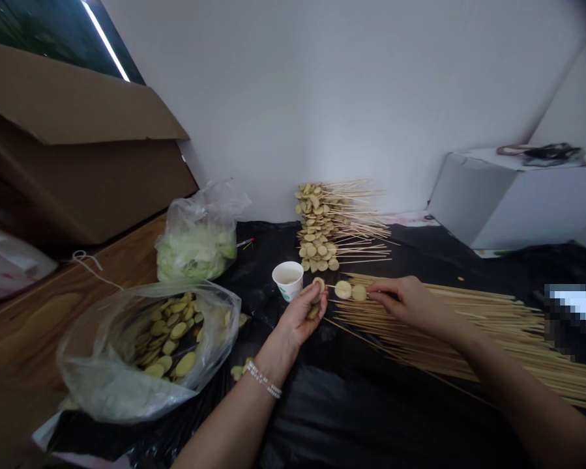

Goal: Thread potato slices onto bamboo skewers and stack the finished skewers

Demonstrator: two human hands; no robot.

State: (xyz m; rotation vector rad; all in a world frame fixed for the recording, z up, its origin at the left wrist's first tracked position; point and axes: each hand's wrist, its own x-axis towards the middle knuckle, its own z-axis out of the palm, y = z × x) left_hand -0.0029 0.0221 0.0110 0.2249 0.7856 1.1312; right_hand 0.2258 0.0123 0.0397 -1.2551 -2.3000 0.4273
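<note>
My left hand (305, 312) holds pale round slices, one of them at the tip of a thin wooden skewer (332, 286). Two more slices (350, 290) sit side by side on that skewer. Pinched around the skewer just right of them is my right hand (395, 296). Beneath the right hand and forearm lies a wide spread of bare skewers (449, 326). A white paper cup (289, 279) stands just behind my left hand. Farther back, loaded skewers are piled up, their slices (317, 228) toward the left.
An open plastic bag (92, 365) of slices lies at the left, with a tied bag (197, 244) of pale green pieces behind it. A cardboard box (87, 176) stands back left, a white box (512, 195) back right. Black sheeting (346, 404) covers the work surface.
</note>
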